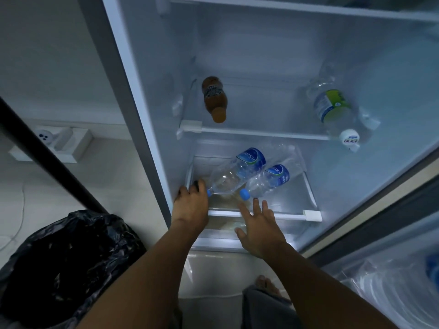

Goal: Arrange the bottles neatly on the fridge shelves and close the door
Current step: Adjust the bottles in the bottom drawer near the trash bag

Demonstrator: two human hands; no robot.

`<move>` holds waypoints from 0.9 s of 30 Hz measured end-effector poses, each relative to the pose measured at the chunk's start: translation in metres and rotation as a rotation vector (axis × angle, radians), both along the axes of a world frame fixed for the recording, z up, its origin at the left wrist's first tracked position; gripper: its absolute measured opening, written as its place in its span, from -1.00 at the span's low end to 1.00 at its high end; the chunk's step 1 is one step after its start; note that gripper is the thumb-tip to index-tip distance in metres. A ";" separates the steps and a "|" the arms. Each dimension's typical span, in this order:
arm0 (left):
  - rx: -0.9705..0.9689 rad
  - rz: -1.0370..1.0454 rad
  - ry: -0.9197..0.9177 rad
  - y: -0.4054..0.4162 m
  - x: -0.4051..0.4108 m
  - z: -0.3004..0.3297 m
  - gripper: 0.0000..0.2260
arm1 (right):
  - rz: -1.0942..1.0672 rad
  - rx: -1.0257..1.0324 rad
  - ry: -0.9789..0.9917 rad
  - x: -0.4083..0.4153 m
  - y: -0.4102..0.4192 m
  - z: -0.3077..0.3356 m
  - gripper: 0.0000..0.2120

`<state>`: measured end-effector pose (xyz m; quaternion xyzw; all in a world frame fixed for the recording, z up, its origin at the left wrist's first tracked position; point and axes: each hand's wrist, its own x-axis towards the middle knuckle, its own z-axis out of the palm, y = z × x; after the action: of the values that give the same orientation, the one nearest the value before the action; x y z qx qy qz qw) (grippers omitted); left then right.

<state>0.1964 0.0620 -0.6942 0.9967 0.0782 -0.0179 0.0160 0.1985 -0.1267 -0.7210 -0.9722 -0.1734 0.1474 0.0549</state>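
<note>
On the lower shelf (263, 213) two water bottles (247, 172) lie slanted, left hand (191, 203) touching one cap, right hand (260, 224) spread empty; a nudge may roll them off.

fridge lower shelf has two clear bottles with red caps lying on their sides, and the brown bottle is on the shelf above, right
Not quite. The caps are blue, not red: the head view shows the left clear bottle and the right clear bottle lying on their sides on the lower shelf, each with a blue cap toward the front. The brown bottle does lie on the shelf above.
</note>
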 end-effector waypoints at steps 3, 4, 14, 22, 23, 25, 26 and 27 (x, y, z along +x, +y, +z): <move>0.049 -0.037 0.005 0.002 -0.003 0.000 -0.44 | -0.005 0.013 -0.016 0.002 0.007 0.003 -0.33; 0.044 -0.049 0.007 0.003 -0.003 0.000 -0.45 | -0.001 0.027 -0.017 0.002 0.009 0.004 -0.34; -0.163 -0.088 -0.016 0.019 -0.038 0.032 -0.69 | 0.032 0.067 -0.040 -0.004 0.020 0.015 -0.34; -0.461 0.123 -0.051 0.072 -0.082 0.047 -0.71 | -0.049 0.083 0.072 -0.007 0.025 0.025 -0.29; -0.505 0.191 -0.058 0.083 -0.088 0.047 -0.70 | -0.047 0.084 0.070 -0.008 0.028 0.026 -0.30; -0.604 0.334 -0.080 0.103 -0.098 0.045 -0.69 | -0.067 0.077 0.077 -0.009 0.033 0.025 -0.32; -0.639 0.403 -0.095 0.110 -0.100 0.045 -0.70 | -0.085 0.067 0.082 -0.008 0.033 0.025 -0.33; -0.660 0.471 -0.108 0.120 -0.104 0.043 -0.70 | -0.093 0.057 0.083 -0.008 0.035 0.023 -0.33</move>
<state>0.0924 0.1824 -0.6515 0.8923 0.2935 0.0146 0.3426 0.1901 -0.0922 -0.6977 -0.9703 -0.1299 0.1799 0.0967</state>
